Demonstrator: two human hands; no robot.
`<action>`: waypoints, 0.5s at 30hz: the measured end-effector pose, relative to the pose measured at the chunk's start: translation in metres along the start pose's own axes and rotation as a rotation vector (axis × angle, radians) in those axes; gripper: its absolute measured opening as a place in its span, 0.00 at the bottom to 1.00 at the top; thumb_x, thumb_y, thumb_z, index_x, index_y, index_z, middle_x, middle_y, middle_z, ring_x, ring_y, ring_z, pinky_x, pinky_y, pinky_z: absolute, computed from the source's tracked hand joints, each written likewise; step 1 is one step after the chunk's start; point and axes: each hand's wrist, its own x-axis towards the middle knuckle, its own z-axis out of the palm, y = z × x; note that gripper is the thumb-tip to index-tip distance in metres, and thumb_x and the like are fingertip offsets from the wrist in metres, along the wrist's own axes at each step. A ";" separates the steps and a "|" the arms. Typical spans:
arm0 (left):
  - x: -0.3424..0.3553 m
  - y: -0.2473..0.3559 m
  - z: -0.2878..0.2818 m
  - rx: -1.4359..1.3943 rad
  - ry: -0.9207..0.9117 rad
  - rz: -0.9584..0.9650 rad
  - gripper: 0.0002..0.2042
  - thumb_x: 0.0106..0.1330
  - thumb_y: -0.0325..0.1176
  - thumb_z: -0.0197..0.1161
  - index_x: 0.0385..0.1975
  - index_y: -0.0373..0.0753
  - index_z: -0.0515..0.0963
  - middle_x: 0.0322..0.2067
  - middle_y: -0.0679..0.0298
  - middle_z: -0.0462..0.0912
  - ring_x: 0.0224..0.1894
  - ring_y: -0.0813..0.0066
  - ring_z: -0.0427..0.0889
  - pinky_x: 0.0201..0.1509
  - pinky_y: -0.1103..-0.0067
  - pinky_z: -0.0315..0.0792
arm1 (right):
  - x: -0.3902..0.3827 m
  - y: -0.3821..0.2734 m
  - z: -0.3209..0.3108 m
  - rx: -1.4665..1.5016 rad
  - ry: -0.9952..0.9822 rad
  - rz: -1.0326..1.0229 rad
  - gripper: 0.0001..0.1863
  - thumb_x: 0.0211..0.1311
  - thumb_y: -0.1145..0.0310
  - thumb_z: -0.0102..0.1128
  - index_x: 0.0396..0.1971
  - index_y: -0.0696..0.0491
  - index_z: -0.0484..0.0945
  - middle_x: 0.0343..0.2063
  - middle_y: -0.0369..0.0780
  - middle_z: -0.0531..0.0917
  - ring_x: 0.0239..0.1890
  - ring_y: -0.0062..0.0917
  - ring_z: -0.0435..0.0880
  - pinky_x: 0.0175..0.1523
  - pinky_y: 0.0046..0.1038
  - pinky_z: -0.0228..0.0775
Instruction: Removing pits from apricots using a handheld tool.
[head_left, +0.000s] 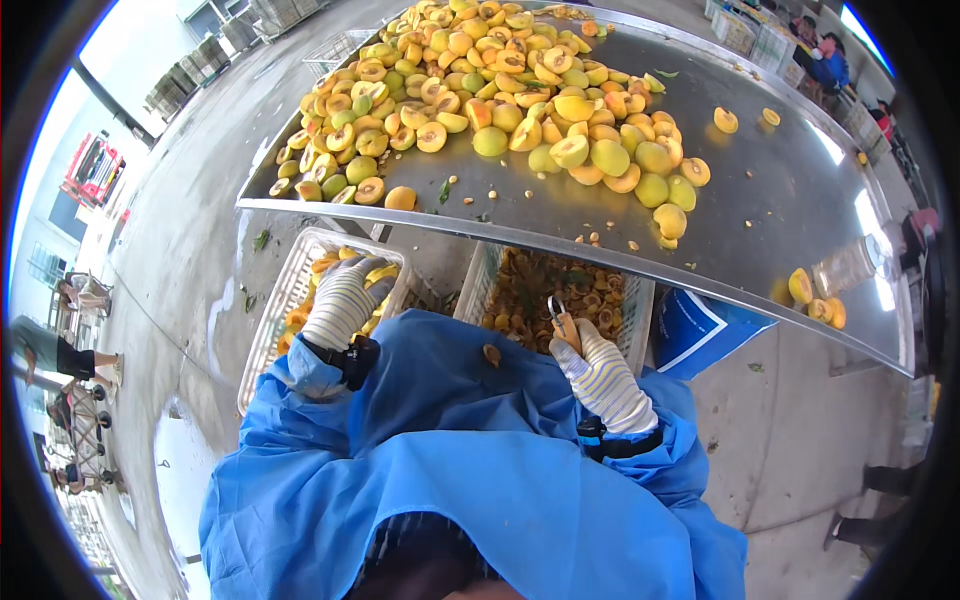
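Note:
My left hand (345, 303), in a striped knit glove, is over a white plastic crate (262, 318) of yellow peach halves (322, 265). Its fingers look spread, and I see no fruit between them. In my right hand (605, 375), gloved the same way, is a pitting tool (562, 322) with a wooden handle and a metal loop tip. The loop points up above a second crate (476, 283), which holds brownish pits and scraps (545, 285). A large heap of halved peaches (490, 75) lies on the steel table (740, 190) beyond my hands.
A clear jar (845, 265) lies on its side at the table's right, with peach halves (822, 310) beside it. Below the table edge is a blue bag (700, 330). Wet concrete floor (185, 330) extends left; other people are farther off on both sides.

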 end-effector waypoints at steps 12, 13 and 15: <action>0.253 0.169 0.049 -0.181 0.161 0.253 0.18 0.68 0.46 0.55 0.43 0.36 0.79 0.32 0.50 0.84 0.38 0.54 0.82 0.45 0.68 0.73 | 0.003 0.012 0.009 0.233 0.005 0.095 0.23 0.66 0.53 0.56 0.49 0.58 0.72 0.33 0.46 0.79 0.35 0.34 0.77 0.43 0.32 0.70; 0.258 0.182 0.048 -0.175 -0.026 0.164 0.21 0.68 0.49 0.55 0.44 0.35 0.79 0.34 0.49 0.84 0.39 0.53 0.82 0.47 0.67 0.73 | 0.002 0.014 0.011 0.313 0.010 0.103 0.23 0.66 0.55 0.56 0.51 0.58 0.72 0.36 0.42 0.77 0.36 0.29 0.74 0.45 0.28 0.69; 0.266 0.192 0.056 -0.176 -0.114 0.080 0.27 0.65 0.54 0.57 0.47 0.34 0.77 0.40 0.48 0.82 0.41 0.51 0.81 0.53 0.65 0.71 | 0.002 0.018 0.009 0.313 0.023 0.096 0.23 0.67 0.55 0.55 0.51 0.58 0.72 0.37 0.42 0.78 0.37 0.29 0.74 0.46 0.28 0.69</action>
